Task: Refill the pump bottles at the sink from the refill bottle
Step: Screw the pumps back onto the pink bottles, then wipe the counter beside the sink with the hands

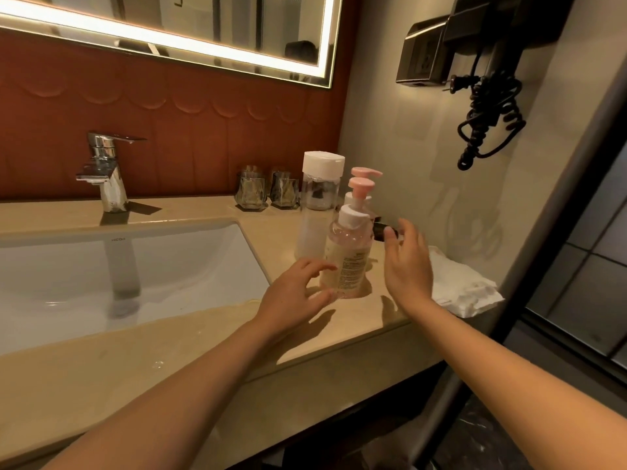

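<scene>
Head view: fingers [319,266] of left hand [293,293] and right hand [407,262] are spread, holding nothing, either side of the front pump bottle [347,259] on the counter [169,351] right of the sink [186,262]. Expect light, smooth, slippery plastic; grip mid-body, steadying below the collar.

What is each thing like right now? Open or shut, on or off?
Refill bottle: upright, cap on.
Front pump bottle: upright, pump on.
Back pump bottle: upright, pump on.
Faucet: off.
Mirror light: on.
Glasses: upright.
Hair dryer: hung up, unplugged.
Towel: folded.
Left hand: open, by the front bottle.
Right hand: open, holding nothing.
</scene>
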The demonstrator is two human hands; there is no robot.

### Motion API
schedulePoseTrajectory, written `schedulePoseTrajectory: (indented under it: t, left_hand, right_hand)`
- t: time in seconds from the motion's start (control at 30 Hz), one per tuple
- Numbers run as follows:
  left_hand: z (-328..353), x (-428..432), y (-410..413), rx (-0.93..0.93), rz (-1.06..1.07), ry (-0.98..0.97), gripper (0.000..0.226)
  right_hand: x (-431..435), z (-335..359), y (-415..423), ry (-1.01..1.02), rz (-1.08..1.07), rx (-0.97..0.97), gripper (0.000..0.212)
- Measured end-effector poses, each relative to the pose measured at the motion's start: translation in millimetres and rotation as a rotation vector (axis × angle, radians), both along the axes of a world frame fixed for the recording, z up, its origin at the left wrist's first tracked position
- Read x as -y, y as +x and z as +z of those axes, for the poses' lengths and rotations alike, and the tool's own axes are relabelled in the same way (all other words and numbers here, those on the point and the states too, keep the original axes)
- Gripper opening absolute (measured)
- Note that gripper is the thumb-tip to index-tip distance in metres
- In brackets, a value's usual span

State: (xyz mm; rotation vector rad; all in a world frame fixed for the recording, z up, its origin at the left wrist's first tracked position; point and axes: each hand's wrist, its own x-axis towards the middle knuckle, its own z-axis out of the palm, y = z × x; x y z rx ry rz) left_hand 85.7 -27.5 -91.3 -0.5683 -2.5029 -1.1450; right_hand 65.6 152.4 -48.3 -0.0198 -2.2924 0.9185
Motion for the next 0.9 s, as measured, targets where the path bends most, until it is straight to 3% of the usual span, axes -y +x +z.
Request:
schedulePoseTrajectory:
  t: [0.13, 0.4, 0.63, 0.77, 0.9]
  left_hand:
    - [3, -7, -9, -0.055, 0.031, -0.083, 0.03]
    - [7, -37, -29, -0.153, 0.045, -0.223, 0.036]
    - [6, -59, -51, -0.151, 0.063, -0.256, 0.045]
    - [7, -71, -56, -0.137, 0.067, -0.278, 0.048]
    - [6, -69, -53, -0.118, 0.086, -0.193, 0.043]
  right_hand:
    - [-62, -6, -9, 0.228, -0.197, 0.188, 0.037]
    - [-88, -20, -23, 0.378, -0.116, 0.434, 0.045]
    - [-93, -24, -36, 0.269, -0.099, 0.403, 0.029]
    - [-99, -25, -38, 0.378, -0.129, 0.381, 0.013]
    - [-100, -9, -34, 0.132, -0.105, 0.272, 0.016]
